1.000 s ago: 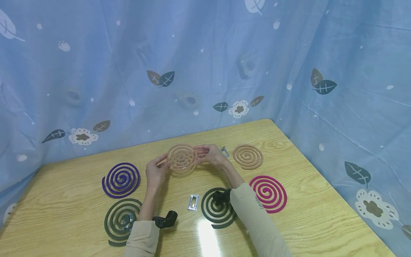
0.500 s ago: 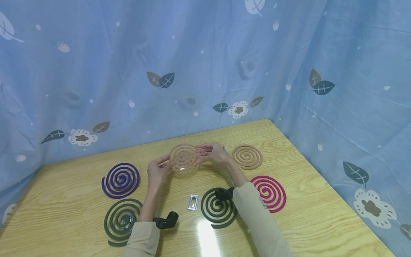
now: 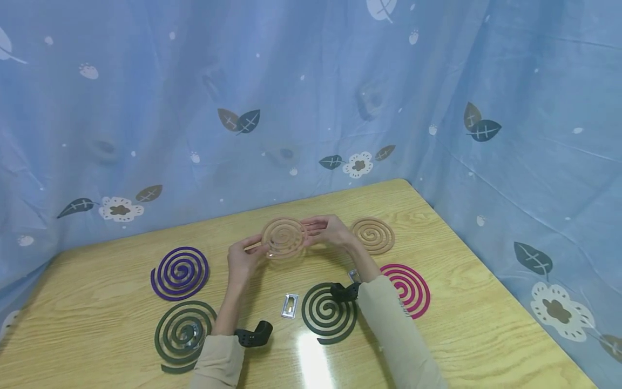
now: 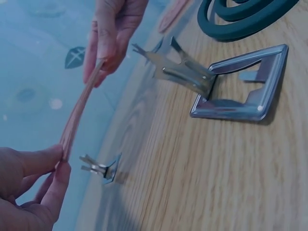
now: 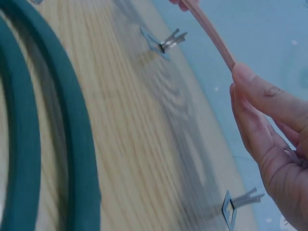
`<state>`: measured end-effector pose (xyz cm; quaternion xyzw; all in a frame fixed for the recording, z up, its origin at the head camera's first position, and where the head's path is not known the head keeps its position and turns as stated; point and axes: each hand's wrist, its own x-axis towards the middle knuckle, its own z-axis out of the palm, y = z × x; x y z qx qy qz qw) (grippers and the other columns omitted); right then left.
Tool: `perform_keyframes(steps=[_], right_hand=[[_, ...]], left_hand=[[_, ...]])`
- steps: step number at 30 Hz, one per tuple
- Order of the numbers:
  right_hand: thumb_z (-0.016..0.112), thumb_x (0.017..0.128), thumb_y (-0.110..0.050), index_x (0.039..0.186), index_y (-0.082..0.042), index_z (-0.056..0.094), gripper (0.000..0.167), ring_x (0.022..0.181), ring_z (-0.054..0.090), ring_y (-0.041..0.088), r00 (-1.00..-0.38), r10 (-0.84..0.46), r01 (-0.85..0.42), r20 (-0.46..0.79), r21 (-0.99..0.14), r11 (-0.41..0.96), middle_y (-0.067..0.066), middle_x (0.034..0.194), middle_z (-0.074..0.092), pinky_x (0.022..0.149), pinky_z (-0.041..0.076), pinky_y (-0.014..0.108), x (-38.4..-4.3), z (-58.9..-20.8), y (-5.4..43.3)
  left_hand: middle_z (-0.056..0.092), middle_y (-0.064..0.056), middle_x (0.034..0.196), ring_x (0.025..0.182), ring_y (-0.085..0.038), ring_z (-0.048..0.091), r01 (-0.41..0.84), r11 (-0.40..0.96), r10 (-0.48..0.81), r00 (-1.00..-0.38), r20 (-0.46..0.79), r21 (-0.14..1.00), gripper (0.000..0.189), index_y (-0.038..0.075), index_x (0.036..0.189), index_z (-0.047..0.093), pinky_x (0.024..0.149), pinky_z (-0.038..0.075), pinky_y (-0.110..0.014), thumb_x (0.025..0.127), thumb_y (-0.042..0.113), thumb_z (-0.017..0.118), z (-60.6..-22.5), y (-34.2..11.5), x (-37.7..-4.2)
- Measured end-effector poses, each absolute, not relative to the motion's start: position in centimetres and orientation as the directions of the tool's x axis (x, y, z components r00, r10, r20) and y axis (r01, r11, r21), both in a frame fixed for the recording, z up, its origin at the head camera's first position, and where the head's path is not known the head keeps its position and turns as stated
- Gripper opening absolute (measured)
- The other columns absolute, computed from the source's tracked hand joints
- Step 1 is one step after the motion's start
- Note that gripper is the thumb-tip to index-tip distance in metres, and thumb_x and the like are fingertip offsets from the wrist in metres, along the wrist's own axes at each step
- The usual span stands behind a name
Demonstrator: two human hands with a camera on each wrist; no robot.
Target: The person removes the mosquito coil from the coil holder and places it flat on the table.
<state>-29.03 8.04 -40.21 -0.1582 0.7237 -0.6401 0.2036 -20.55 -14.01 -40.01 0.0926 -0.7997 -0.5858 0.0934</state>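
A light brown mosquito coil is held up above the far part of the table, tilted, between both hands. My left hand pinches its left edge between thumb and fingers. My right hand pinches the opposite edge, fingers behind and thumb in front. Seen edge-on in the left wrist view, the coil is a thin, slightly bowed strip. A metal coil stand with its prong raised stands on the table below it. Another raised-prong stand sits nearer.
Flat on the wooden table lie a purple coil, two dark green coils at the front, a magenta coil and another light brown coil. A further stand shows beside the right forearm. Blue curtains border the table.
Both hands have shifted a little to the right with the light brown coil, still gripping its two sides. The coils on the table have not moved.
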Motion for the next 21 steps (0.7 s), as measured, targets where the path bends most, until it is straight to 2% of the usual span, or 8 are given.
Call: perform_keyframes(steps=[8,18,21], right_hand=[[0.073,0.073,0.016,0.128,0.01,0.053,0.059,0.108,0.062,0.034,-0.864,-0.496,0.03,-0.084,-0.993,0.116,0.028,0.119,0.06,0.09,0.055,0.033,-29.2,-40.6,9.3],[0.074,0.075,0.012,0.131,0.008,0.052,0.06,0.112,0.059,0.035,-0.866,-0.491,0.013,-0.091,-0.987,0.159,0.026,0.124,0.059,0.091,0.054,0.033,-28.8,-40.3,10.8],[0.075,0.075,0.009,0.13,0.006,0.054,0.059,0.11,0.06,0.032,-0.876,-0.472,0.004,-0.097,-0.981,0.194,0.024,0.122,0.06,0.09,0.055,0.032,-28.7,-40.5,11.3]], left_hand=[[0.06,-0.03,0.117,0.098,-0.037,0.066,-0.013,0.287,-0.235,-0.97,0.058,0.958,0.031,-0.012,0.115,0.062,0.078,0.059,-0.037,0.085,-0.004,0.068,-40.2,-12.9,-20.6],[0.059,-0.031,0.116,0.099,-0.04,0.064,0.03,0.311,-0.225,-0.969,0.104,0.95,0.03,-0.014,0.113,0.062,0.076,0.058,-0.023,0.084,-0.008,0.067,-41.0,-11.5,-20.7],[0.059,-0.032,0.114,0.097,-0.04,0.065,0.042,0.307,-0.211,-0.971,0.111,0.951,0.029,-0.016,0.112,0.061,0.075,0.059,-0.024,0.084,-0.009,0.066,-41.2,-11.2,-20.7]])
